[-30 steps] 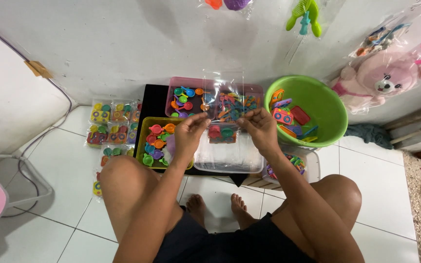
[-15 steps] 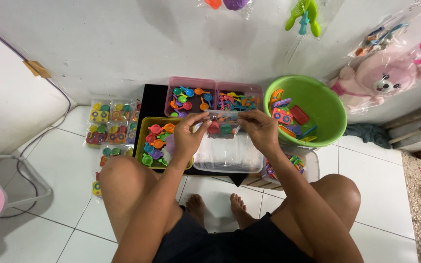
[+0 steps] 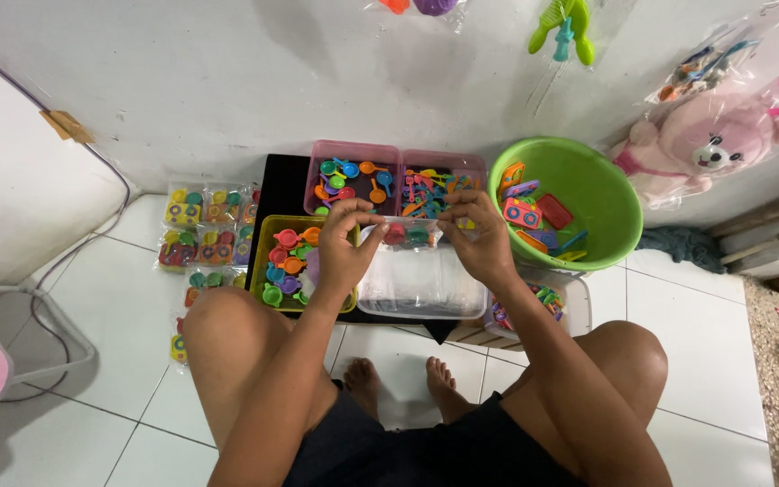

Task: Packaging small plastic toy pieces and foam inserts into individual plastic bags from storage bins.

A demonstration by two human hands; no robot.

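a: head view had both hands up over the clear tub [image 3: 421, 284]. my left hand [image 3: 346, 248] and right hand [image 3: 480, 239] were each pinched shut on one end of a small clear bag [image 3: 410, 234] of little coloured toys.

b: why held like that, do you reckon?

a: my guess is the bag was stretched flat between the two grips so the top edge stayed level and nothing tipped out. it hung just above the tub, between the hands, touching both sets of fingertips.

b: and the stuff around it?

a: sorted by kind, it looked like. yellow tray [image 3: 283, 261] of tiny cups just left of the tub, two pink trays [image 3: 358, 176] behind it against the wall, green basin [image 3: 570, 203] of bigger pieces to the right. filled packets [image 3: 200, 221] lay on the floor tiles further left, well apart from the hands.
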